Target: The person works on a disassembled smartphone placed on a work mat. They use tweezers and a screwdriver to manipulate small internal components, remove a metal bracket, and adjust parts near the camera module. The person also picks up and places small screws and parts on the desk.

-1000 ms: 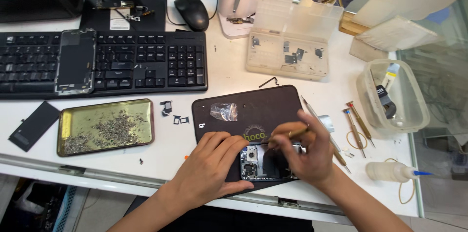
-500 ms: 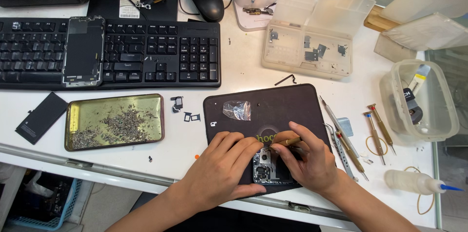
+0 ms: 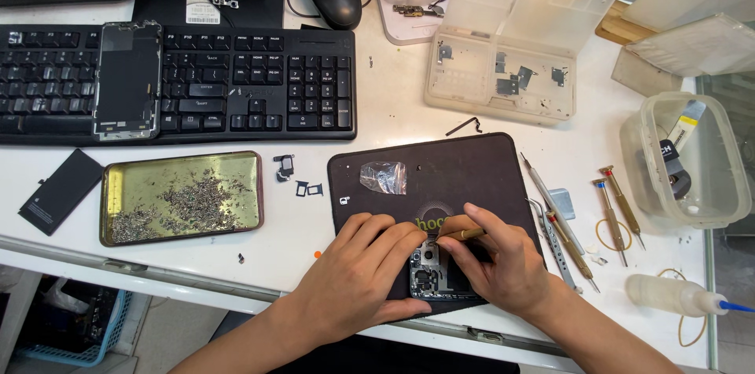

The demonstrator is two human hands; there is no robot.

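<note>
Left hand [image 3: 358, 280] pins the phone [image 3: 435, 276] on the mat [image 3: 464, 165], lower centre; right hand [image 3: 495, 260] grasping a screwdriver [image 3: 464, 235].

One head-worn camera looks steeply down, close above the white desk [image 3: 393, 114] and both hands

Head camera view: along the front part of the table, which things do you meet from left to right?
Black flat battery → gold tray of small screws → left hand → opened phone on the black mat → right hand holding a brown tool → screwdrivers → squeeze bottle.
</note>
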